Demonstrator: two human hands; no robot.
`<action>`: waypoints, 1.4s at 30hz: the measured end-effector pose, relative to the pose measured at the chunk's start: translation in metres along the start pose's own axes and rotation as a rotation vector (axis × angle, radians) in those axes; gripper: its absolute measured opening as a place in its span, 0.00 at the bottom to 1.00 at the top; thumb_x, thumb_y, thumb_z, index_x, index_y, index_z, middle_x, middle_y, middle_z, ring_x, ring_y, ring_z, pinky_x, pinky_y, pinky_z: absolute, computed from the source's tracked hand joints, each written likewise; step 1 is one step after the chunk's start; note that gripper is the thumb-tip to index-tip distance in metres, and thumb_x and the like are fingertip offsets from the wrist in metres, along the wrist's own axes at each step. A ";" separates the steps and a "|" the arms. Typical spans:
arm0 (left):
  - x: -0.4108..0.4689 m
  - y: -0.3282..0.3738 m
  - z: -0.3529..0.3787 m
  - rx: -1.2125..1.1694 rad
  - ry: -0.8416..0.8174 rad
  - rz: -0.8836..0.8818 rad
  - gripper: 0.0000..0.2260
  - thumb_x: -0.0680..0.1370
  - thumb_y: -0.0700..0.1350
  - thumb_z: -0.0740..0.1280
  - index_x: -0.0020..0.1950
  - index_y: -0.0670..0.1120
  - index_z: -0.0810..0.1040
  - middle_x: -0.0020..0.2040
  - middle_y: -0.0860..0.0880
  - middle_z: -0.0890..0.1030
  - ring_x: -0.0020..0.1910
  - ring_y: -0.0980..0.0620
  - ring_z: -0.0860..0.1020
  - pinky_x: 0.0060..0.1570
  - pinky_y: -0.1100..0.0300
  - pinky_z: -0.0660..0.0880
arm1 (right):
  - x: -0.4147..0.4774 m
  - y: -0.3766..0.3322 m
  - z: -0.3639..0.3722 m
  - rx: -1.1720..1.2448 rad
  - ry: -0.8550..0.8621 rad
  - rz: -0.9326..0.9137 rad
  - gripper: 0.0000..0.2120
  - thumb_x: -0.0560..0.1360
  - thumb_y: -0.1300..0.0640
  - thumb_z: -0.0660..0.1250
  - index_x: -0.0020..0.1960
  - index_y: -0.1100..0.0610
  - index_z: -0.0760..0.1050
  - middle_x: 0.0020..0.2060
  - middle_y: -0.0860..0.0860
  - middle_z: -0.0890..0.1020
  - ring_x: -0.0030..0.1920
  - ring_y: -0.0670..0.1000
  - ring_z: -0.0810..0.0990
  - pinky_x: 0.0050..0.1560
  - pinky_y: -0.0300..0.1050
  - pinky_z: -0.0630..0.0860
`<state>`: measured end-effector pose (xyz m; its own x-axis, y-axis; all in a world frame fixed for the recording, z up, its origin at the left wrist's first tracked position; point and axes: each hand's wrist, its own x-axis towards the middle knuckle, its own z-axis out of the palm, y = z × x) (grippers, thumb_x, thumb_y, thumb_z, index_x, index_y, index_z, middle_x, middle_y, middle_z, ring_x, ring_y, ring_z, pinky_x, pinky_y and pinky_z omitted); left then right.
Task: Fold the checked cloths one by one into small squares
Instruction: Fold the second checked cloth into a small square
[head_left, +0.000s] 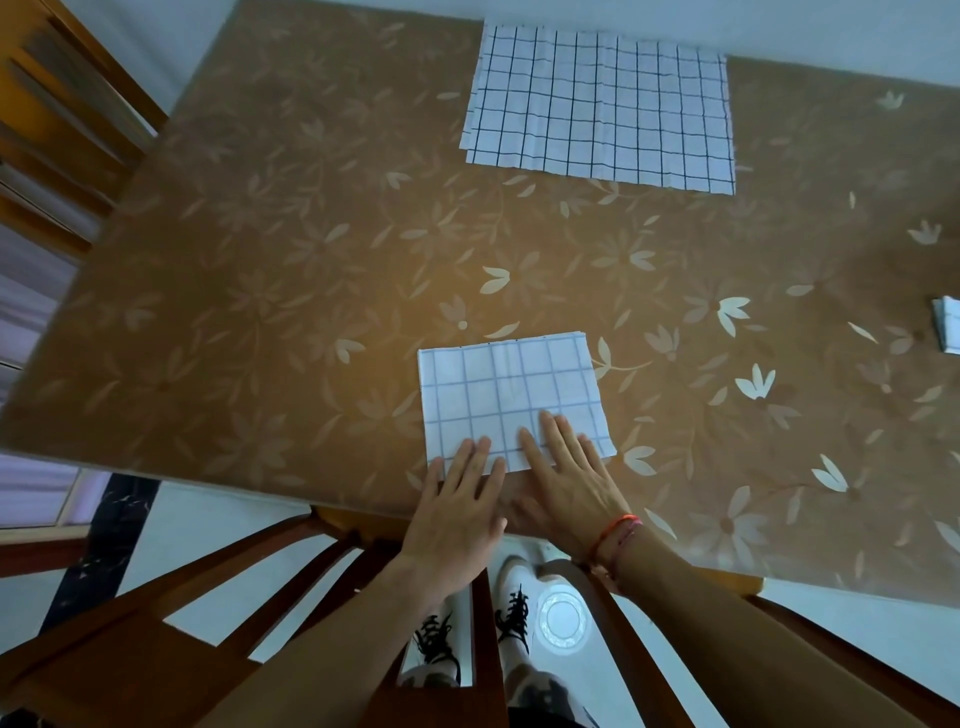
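Observation:
A white checked cloth (511, 392), folded into a small rectangle, lies near the front edge of the table. My left hand (460, 506) lies flat with straight fingers, its fingertips on the cloth's near left edge. My right hand (569, 480) presses flat on the near right part of the same cloth. A stack of larger checked cloths (602, 106) lies spread at the far side of the table. At the right edge of view, part of another folded checked cloth (948, 325) shows.
The table (260, 286) has a brown cover with a flower pattern. A wooden chair (218, 613) stands in front of me below the table edge; another chair (57, 104) stands at the far left. My shoes show on the pale floor.

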<state>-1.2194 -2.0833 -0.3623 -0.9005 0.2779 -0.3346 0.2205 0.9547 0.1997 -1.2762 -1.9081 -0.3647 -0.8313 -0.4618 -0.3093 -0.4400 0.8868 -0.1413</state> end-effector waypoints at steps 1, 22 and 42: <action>0.000 0.000 0.000 0.002 -0.004 -0.004 0.28 0.83 0.55 0.51 0.79 0.46 0.46 0.79 0.43 0.38 0.77 0.44 0.35 0.75 0.41 0.41 | 0.002 0.000 0.000 0.006 -0.003 0.006 0.36 0.75 0.36 0.56 0.76 0.53 0.52 0.77 0.59 0.51 0.77 0.59 0.50 0.74 0.58 0.57; -0.014 -0.006 0.001 -0.008 0.044 0.012 0.31 0.83 0.53 0.54 0.78 0.38 0.48 0.79 0.39 0.44 0.78 0.42 0.40 0.77 0.46 0.46 | -0.024 -0.030 -0.004 -0.065 -0.022 -0.171 0.35 0.78 0.41 0.52 0.76 0.64 0.54 0.76 0.60 0.54 0.77 0.58 0.50 0.74 0.57 0.56; -0.016 -0.011 0.008 0.071 -0.009 0.009 0.31 0.83 0.55 0.45 0.77 0.39 0.35 0.77 0.42 0.33 0.76 0.45 0.31 0.76 0.47 0.42 | -0.032 -0.002 -0.001 -0.106 -0.093 -0.095 0.43 0.75 0.33 0.48 0.76 0.65 0.52 0.76 0.61 0.50 0.77 0.59 0.48 0.74 0.58 0.56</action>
<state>-1.2046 -2.0979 -0.3665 -0.8948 0.2876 -0.3416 0.2553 0.9571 0.1373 -1.2490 -1.8949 -0.3538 -0.7514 -0.5355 -0.3854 -0.5526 0.8300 -0.0758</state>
